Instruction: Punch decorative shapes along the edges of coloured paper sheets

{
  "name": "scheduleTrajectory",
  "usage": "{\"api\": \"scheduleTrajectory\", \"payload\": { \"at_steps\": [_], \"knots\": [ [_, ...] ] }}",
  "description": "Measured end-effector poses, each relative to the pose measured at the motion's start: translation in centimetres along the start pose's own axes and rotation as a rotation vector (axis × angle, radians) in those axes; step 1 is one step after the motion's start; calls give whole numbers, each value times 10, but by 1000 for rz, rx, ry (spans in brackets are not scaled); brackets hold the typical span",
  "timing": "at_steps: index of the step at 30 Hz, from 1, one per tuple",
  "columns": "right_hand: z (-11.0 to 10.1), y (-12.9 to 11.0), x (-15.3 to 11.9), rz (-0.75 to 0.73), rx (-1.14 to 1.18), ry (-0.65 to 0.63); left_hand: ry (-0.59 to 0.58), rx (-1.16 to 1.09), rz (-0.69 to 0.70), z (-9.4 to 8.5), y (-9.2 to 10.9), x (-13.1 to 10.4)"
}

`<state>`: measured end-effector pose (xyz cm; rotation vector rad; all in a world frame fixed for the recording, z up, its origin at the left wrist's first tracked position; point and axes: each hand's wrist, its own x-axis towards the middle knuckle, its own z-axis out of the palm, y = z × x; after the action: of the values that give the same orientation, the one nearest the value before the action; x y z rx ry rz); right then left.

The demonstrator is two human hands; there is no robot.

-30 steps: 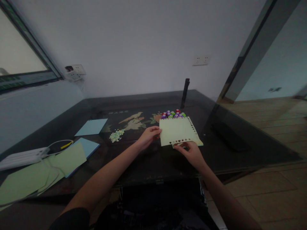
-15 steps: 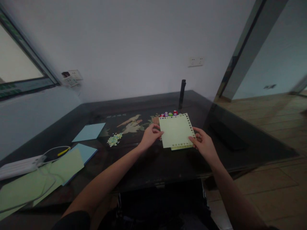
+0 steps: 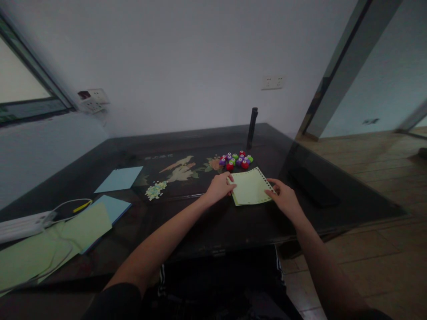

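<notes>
Left of the left hand, the heap of small pieces [image 3: 155, 190] lies untouched on the counter [image 3: 227, 226]. The left hand [image 3: 219, 186] has shifted to the upper left corner of the pale green sheets [image 3: 251, 189], thumb above, pinching it. The sheets, between the hands, now sit lower, so the coloured balls [image 3: 233, 162] beyond show more fully. The right hand [image 3: 285, 197], fingers lightly curled, still pinches their right edge, leaving both hands occupied.

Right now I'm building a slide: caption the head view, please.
Left hand and right hand hold pale green paper with a punched edge, near colorful pieces on a dark table.
</notes>
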<state>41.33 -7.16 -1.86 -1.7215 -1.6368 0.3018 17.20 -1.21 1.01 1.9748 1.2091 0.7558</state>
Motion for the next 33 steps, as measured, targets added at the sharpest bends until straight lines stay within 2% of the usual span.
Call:
{"api": "scheduleTrajectory", "payload": {
  "at_steps": [4, 8, 11, 13, 16, 20, 27, 33],
  "knots": [
    [3, -3, -4, 37, -35, -11, 75, 171, 119, 0, 5, -11],
    [2, -9, -9, 78, -113, -14, -55, -34, 155, 6, 18, -46],
    [0, -15, -13, 116, -190, -5, -84, -136, 155, 10, 22, -71],
    [-1, -20, -16, 113, -239, 7, -104, -174, 95, 10, 21, -81],
    [-2, -23, -18, 98, -317, 36, -156, -212, 33, 10, 17, -83],
    [0, -19, -19, 15, -375, 82, -173, -190, 51, 10, 17, -79],
    [5, -5, -14, -69, -380, 27, -159, -169, 74, 14, 15, -75],
    [7, -1, -11, -105, -369, 14, -170, -155, 22, 17, 15, -73]
  ]
}}
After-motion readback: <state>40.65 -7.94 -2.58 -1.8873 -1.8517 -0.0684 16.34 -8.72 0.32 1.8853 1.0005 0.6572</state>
